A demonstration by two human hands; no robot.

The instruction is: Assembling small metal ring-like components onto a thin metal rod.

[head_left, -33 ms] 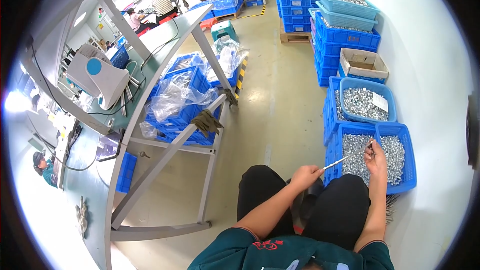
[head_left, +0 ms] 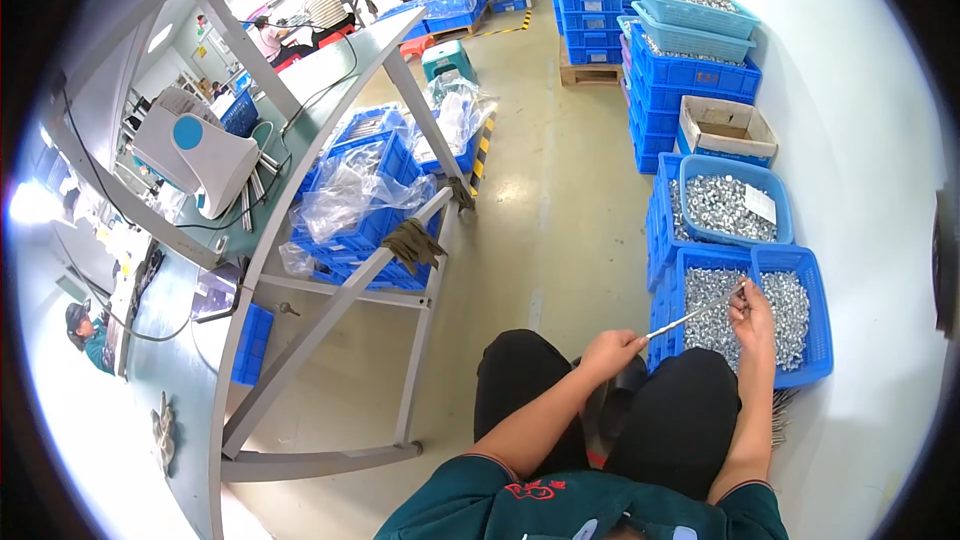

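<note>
A thin silvery metal rod slants up to the right between my hands, above my right knee and the bins. My left hand is closed around its lower end. At the upper end, my right hand pinches the rod near its tip; what else may lie under those fingertips is too small to make out. Below and beyond the rod stands a blue bin with two sections, filled with small shiny metal parts. My right hand is over this bin, apart from the parts.
Behind the bin stand a blue basin of metal parts, an open cardboard box and stacked blue crates along the wall. Left is a workbench with a metal frame; plastic-covered crates stand beyond it. Several people work farther off.
</note>
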